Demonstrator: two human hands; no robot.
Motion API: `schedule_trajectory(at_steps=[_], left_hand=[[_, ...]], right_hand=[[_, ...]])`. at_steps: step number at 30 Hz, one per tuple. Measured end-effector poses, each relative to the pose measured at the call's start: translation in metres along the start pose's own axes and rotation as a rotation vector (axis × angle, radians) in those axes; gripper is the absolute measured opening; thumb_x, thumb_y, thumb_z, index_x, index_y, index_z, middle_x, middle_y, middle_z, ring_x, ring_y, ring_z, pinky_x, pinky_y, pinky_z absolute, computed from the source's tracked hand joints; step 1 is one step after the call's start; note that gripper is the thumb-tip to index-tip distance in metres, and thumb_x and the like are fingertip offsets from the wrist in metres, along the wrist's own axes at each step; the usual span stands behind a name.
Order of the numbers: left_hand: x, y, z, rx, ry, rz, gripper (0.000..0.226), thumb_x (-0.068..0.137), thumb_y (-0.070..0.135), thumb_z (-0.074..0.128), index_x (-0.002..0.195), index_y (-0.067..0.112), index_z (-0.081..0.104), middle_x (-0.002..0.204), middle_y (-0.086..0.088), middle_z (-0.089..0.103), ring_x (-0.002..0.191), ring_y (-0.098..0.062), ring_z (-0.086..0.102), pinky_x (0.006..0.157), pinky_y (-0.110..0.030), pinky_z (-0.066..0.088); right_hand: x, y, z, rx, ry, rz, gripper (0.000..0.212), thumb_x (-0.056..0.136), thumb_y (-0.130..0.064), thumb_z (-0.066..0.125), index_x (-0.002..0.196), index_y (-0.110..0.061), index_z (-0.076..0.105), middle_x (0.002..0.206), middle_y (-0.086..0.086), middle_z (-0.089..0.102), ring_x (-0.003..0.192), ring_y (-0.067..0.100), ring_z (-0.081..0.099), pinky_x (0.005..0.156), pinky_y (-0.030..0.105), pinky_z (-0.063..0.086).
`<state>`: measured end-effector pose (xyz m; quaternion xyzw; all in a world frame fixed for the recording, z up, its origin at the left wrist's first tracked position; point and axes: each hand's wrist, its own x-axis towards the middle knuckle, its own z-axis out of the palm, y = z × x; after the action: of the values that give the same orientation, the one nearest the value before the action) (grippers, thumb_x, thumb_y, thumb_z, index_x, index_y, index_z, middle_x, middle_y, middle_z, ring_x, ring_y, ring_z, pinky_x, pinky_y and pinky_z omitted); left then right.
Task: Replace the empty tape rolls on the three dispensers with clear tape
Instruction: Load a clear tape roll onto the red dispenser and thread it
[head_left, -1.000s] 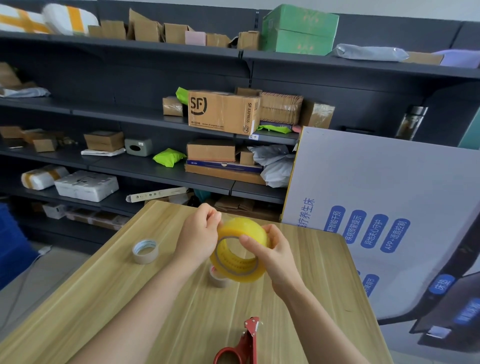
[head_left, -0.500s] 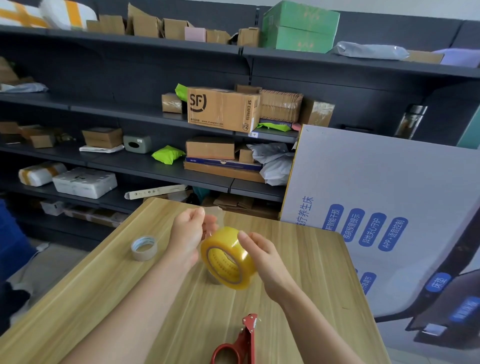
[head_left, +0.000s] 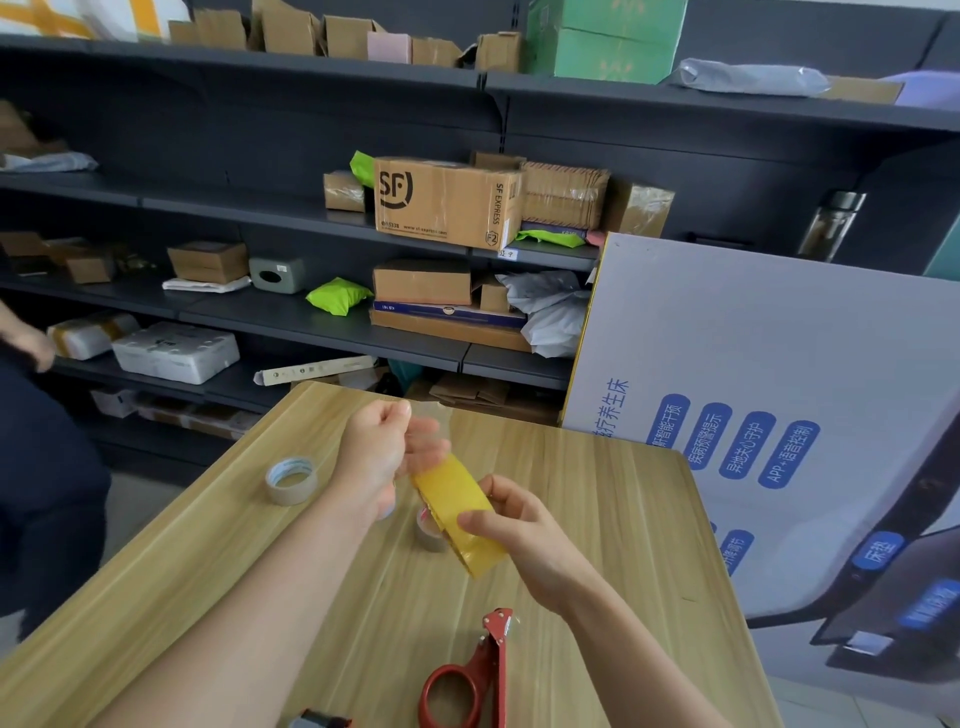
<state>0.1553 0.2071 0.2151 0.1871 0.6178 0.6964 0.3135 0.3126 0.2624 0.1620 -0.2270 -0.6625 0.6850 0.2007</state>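
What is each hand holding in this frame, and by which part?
The right hand grips the tape roll around its rim; the left hand pinches the roll's loose end.

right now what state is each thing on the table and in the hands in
yellow tape roll, off the table, tilted, end peeled free
left hand, pinches the peeled end
right hand, grips the roll
pale roll, flat on the table, nearly used up
red dispenser, lies on the table, ring empty
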Motion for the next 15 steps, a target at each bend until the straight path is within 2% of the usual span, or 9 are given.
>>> schedule_trajectory(at_steps=[3,6,7,10,15], left_hand=[[-0.003,0.004,0.004,-0.111,-0.005,-0.070,0.023,0.103,0.016,0.038,0.117,0.000,0.046,0.087,-0.015,0.065,0.058,-0.023,0.069,0.047,-0.028,0.057],[-0.012,0.006,0.014,-0.075,-0.078,-0.095,0.026,0.104,0.016,0.035,0.121,-0.002,0.043,0.087,-0.018,0.066,0.067,-0.030,0.069,0.052,-0.032,0.060],[-0.015,0.005,0.015,-0.060,-0.095,-0.100,0.026,0.104,0.016,0.034,0.120,-0.003,0.043,0.086,-0.018,0.066,0.068,-0.030,0.069,0.053,-0.033,0.060],[-0.018,0.001,0.014,-0.062,-0.059,-0.111,0.023,0.104,0.016,0.034,0.117,-0.002,0.042,0.085,-0.019,0.066,0.069,-0.030,0.069,0.054,-0.033,0.060],[-0.006,-0.016,-0.005,-0.215,0.082,-0.190,0.017,0.104,0.013,0.033,0.095,0.002,0.041,0.082,-0.019,0.062,0.060,-0.028,0.067,0.050,-0.032,0.058]], right_hand=[[0.000,0.002,-0.001,0.004,-0.005,-0.007,0.018,0.069,-0.020,0.069,0.078,-0.015,0.055,0.092,0.016,0.064,0.080,0.021,0.061,0.068,0.025,0.045],[0.001,0.002,0.003,0.028,0.054,0.055,0.053,0.070,-0.046,0.072,0.093,0.000,0.061,0.090,0.012,0.066,0.079,0.020,0.065,0.075,0.033,0.049],[0.001,0.002,0.004,0.006,0.065,0.074,0.058,0.073,-0.053,0.070,0.099,-0.001,0.065,0.090,0.010,0.068,0.081,0.020,0.066,0.077,0.035,0.051],[-0.003,0.001,0.006,-0.038,0.031,0.099,0.052,0.079,-0.052,0.066,0.105,-0.007,0.068,0.089,0.005,0.070,0.079,0.017,0.066,0.073,0.030,0.051],[-0.013,0.012,0.013,-0.016,-0.001,0.150,0.046,0.082,-0.039,0.070,0.108,-0.002,0.063,0.082,0.003,0.064,0.068,0.015,0.065,0.064,0.031,0.054]])
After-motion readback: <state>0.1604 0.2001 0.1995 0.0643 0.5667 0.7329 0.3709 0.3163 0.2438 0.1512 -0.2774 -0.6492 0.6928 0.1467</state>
